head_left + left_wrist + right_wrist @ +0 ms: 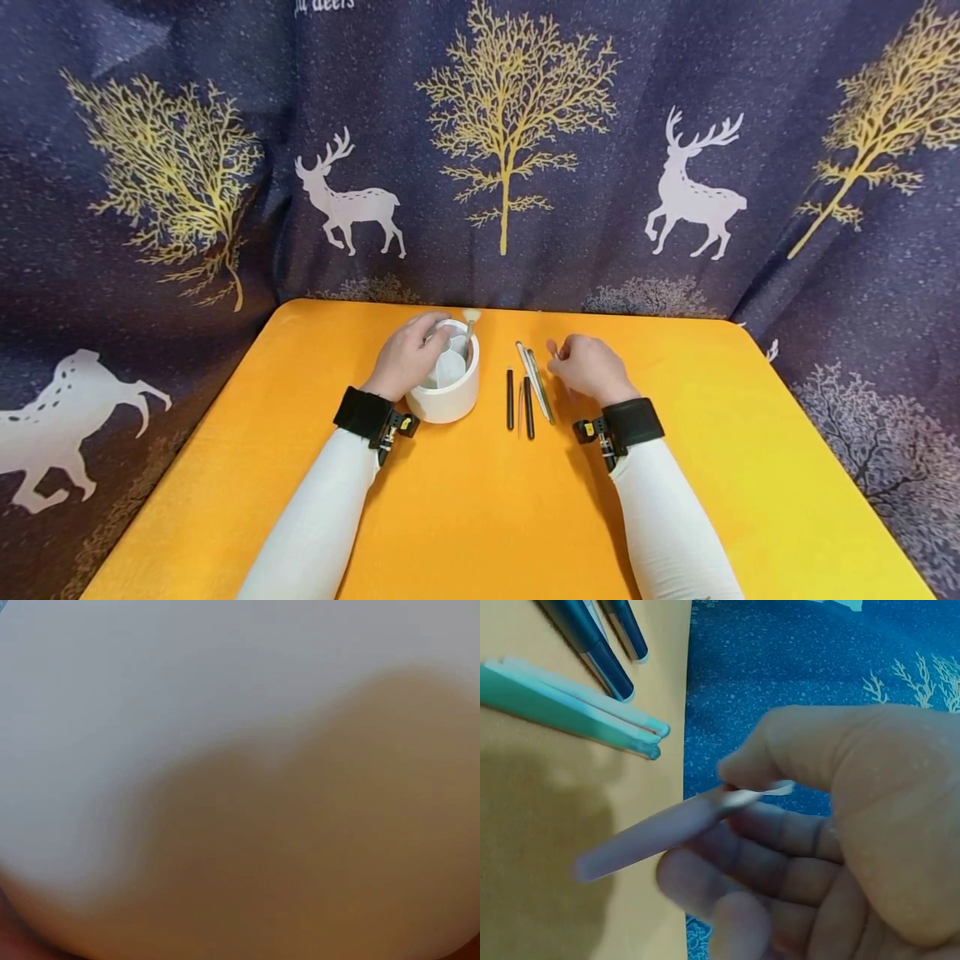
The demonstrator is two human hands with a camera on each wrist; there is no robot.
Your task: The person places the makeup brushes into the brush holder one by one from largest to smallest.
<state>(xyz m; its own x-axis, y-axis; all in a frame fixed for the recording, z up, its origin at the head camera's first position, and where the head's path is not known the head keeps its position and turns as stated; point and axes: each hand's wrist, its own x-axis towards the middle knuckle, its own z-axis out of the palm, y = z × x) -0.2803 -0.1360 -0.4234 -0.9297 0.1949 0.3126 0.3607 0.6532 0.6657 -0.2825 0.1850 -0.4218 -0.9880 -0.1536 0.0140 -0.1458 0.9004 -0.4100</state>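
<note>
My left hand (408, 354) grips a round white divided pot (444, 404) by its left side, the fingers curled at its rim. A fan-shaped brush (471, 321) stands in the pot, head up. In the left wrist view the pot's white wall (187, 667) fills much of the picture, blurred. My right hand (592, 367) pinches a slim pale-purple stick (649, 838) with a whitish part near the thumb; its exact kind I cannot tell. Beside that hand lie two pale green-and-white sticks (537, 383).
Left of the pale sticks lie two black pen-like sticks (510, 400), with a thin pinkish stick (521, 408) between them. The yellow table (480, 517) ends at a dark cloth backdrop (555, 267) printed with deer and trees.
</note>
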